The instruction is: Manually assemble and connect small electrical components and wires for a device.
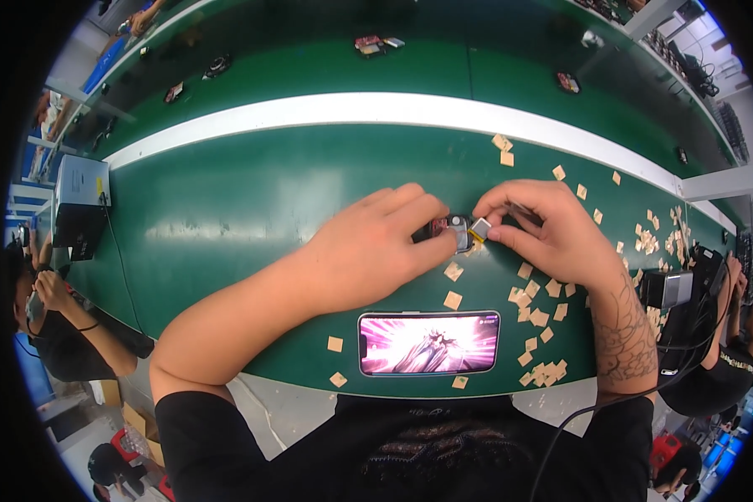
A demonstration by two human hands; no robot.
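My left hand (376, 243) is closed around a small dark electronic device (459, 222) with red and silver parts, gripped between thumb and fingers above the green table. Most of the device is hidden by my fingers. My right hand (548, 230) pinches a small silver battery pouch (482, 227) with a yellow edge, held right beside the device. Whether the two touch, I cannot tell. Something dark and slim shows within the curl of my right fingers, too unclear to name. Below my hands lies a phone (428, 343) on its long side, its screen lit.
Many beige squares (453, 299) lie scattered over the table, densest at the right. A grey box with a cable (82, 201) stands far left, a smaller box (668, 289) at right. Past a white rail (343, 109), electronic pieces (376, 45) lie on green. People work on both sides.
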